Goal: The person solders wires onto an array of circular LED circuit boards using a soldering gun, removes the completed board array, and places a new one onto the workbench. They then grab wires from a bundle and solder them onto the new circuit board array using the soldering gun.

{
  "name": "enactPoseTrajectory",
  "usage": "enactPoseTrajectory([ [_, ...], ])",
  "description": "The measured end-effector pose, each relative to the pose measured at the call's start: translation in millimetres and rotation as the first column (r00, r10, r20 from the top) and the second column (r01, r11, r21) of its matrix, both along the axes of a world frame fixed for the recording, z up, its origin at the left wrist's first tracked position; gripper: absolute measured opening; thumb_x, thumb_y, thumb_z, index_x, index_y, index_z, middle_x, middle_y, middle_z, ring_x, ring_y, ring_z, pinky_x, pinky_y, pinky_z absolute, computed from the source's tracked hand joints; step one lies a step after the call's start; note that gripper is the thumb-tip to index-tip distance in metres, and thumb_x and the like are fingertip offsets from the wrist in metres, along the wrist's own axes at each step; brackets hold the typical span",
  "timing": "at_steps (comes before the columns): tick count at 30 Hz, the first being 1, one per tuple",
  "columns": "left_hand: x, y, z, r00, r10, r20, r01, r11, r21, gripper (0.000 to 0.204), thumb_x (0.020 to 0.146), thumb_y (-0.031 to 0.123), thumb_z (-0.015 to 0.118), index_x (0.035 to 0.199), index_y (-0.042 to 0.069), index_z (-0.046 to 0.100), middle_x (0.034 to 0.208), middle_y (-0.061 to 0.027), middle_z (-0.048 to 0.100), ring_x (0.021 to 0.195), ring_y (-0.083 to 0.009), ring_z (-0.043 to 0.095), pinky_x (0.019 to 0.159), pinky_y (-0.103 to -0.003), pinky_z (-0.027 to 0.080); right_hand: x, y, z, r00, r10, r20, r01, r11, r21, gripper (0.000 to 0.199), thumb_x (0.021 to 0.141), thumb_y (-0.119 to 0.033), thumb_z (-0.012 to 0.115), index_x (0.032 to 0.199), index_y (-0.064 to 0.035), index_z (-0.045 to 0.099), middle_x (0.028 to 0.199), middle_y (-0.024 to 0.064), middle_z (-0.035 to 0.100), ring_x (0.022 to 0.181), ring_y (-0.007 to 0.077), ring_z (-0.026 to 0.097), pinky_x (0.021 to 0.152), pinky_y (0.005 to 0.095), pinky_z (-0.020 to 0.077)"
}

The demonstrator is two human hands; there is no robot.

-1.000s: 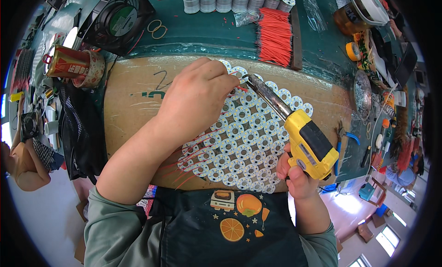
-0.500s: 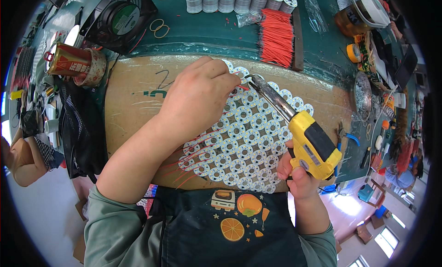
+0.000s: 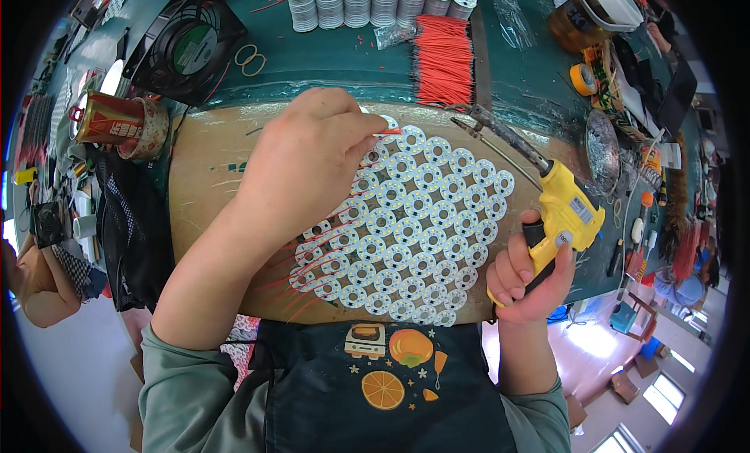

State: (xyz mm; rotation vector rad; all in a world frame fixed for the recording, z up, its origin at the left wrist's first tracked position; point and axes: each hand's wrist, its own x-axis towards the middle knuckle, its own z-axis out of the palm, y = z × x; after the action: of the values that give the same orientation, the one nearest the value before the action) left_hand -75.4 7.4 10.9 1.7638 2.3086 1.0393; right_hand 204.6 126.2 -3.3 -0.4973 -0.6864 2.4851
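Note:
My left hand (image 3: 308, 152) pinches a short red wire (image 3: 390, 131) over the top left part of an array of ring-shaped white LED boards (image 3: 391, 182). The boards lie in rows on a brown board (image 3: 207, 172). Thin red wires stick out from the boards along the left side, partly covered by my left hand and forearm. My right hand (image 3: 527, 277) is wrapped round the grip of a yellow soldering gun (image 3: 576, 207). Its metal tip and thin feed tube point up and left, above the array's far right edge, apart from the boards.
Beyond the brown board lie a bundle of red wires (image 3: 444, 62) and stacks of round boards (image 3: 355, 9). A black fan (image 3: 160, 43) and a red can (image 3: 113, 117) stand left. At right are a jar (image 3: 574, 23), tape (image 3: 582, 78) and a metal dish (image 3: 601, 152). Another person's arm (image 3: 47, 289) shows far left.
The soldering gun has swung right and away from the boards, its tip leaving the spot by my left fingers. My left hand still pinches a red wire. The whole view has shifted slightly.

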Motion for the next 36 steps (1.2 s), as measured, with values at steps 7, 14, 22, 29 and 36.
enactPoseTrajectory([
  [7,2,9,5,0.998,0.054,-0.023,-0.053,0.998,0.041,0.015,0.081,0.008,0.072,0.095,0.006,0.074,0.085,-0.0092,0.069,0.084,-0.0293,0.065,0.074,-0.039,0.052,1,4,1,1.0,-0.024,-0.009,0.023,0.994,-0.111,0.064,0.099,-0.053,0.049,0.135,-0.001,0.042,0.064,0.0009,0.043,0.044,0.0105,0.039,0.039,0.0285,0.0384],
  [14,8,11,-3,0.999,0.049,-0.023,-0.048,0.999,0.019,0.013,0.081,0.008,0.071,0.093,0.007,0.074,0.086,-0.0084,0.069,0.084,-0.0293,0.065,0.075,-0.039,0.052,2,-2,0,0.995,0.033,0.094,-0.047,0.987,0.151,0.066,0.096,-0.05,0.057,0.135,0.0015,0.042,0.062,0.0023,0.045,0.044,0.012,0.043,0.039,0.0289,0.0383],
  [22,7,8,-13,0.996,0.014,-0.091,-0.013,1.0,0.004,0.011,0.08,0.007,0.072,0.091,0.008,0.074,0.087,-0.0081,0.068,0.084,-0.0292,0.064,0.075,-0.04,0.052,8,-21,-2,0.914,-0.015,0.406,-0.16,0.905,0.394,0.075,0.085,-0.037,0.076,0.137,0.0064,0.045,0.071,0.0041,0.054,0.059,0.0117,0.05,0.053,0.0275,0.0433],
  [29,10,13,-26,0.99,-0.041,-0.138,0.052,0.996,0.074,0.01,0.078,0.006,0.073,0.088,0.007,0.072,0.084,-0.0077,0.066,0.081,-0.0289,0.063,0.073,-0.04,0.052,11,-25,-2,0.831,-0.033,0.556,-0.266,0.854,0.448,0.082,0.081,-0.046,0.08,0.136,0.0026,0.044,0.069,0.0021,0.049,0.057,0.0113,0.048,0.053,0.0265,0.0409],
  [36,10,14,-29,0.985,-0.055,-0.163,0.063,0.997,0.041,0.011,0.079,0.006,0.072,0.089,0.007,0.071,0.084,-0.0069,0.065,0.082,-0.0284,0.063,0.073,-0.04,0.051,10,-26,-2,0.815,-0.062,0.577,-0.274,0.836,0.476,0.074,0.082,-0.046,0.077,0.13,0.0017,0.047,0.069,0.0029,0.049,0.057,0.0116,0.048,0.053,0.0267,0.0411],
])
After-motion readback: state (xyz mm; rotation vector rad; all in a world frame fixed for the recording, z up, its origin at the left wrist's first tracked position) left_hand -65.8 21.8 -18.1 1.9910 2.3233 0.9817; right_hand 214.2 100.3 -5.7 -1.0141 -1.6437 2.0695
